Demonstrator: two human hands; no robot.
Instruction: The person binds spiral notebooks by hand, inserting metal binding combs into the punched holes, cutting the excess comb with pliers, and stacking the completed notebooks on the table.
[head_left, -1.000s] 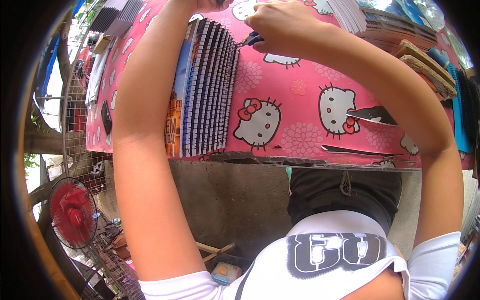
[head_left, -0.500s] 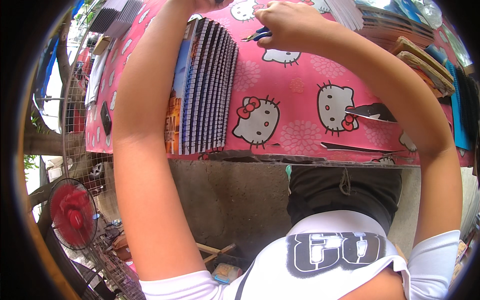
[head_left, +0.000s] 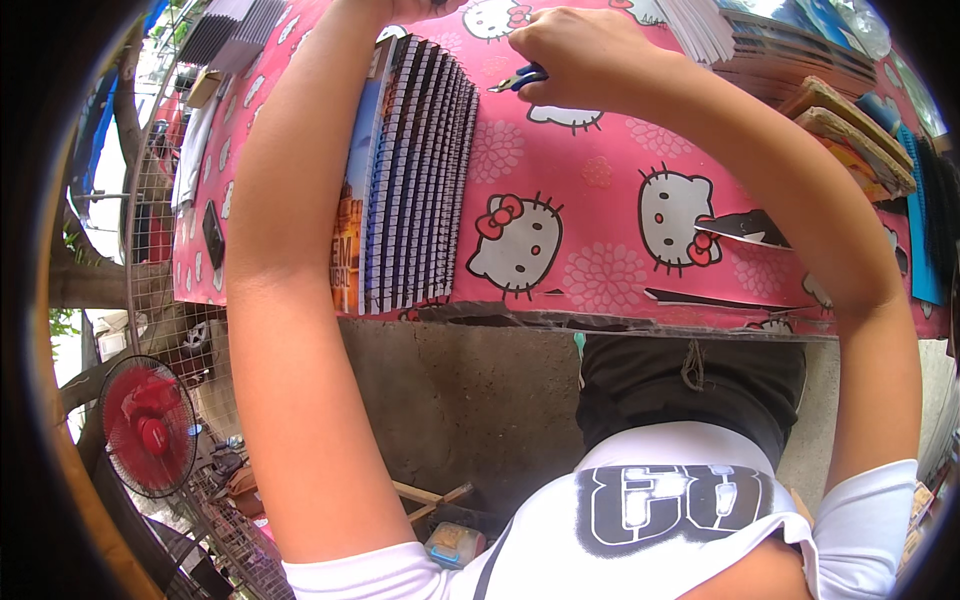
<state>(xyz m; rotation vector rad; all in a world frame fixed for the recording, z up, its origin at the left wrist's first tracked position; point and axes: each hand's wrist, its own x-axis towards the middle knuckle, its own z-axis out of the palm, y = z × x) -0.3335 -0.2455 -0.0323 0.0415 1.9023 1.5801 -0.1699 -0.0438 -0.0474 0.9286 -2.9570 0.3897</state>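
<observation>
On the pink table [head_left: 592,222] sits a pile of ring-bound books [head_left: 420,180]. Near its right side, small blue-handled pliers [head_left: 519,79] poke out of the right hand [head_left: 590,58], curled around them. The left hand [head_left: 420,9] is cut off up top; I cannot tell its grip. A red fan [head_left: 150,430] stands far left.

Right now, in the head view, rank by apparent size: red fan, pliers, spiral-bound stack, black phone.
1. Spiral-bound stack
2. Red fan
3. Pliers and black phone: too close to rank; right hand partly hides the pliers.
</observation>
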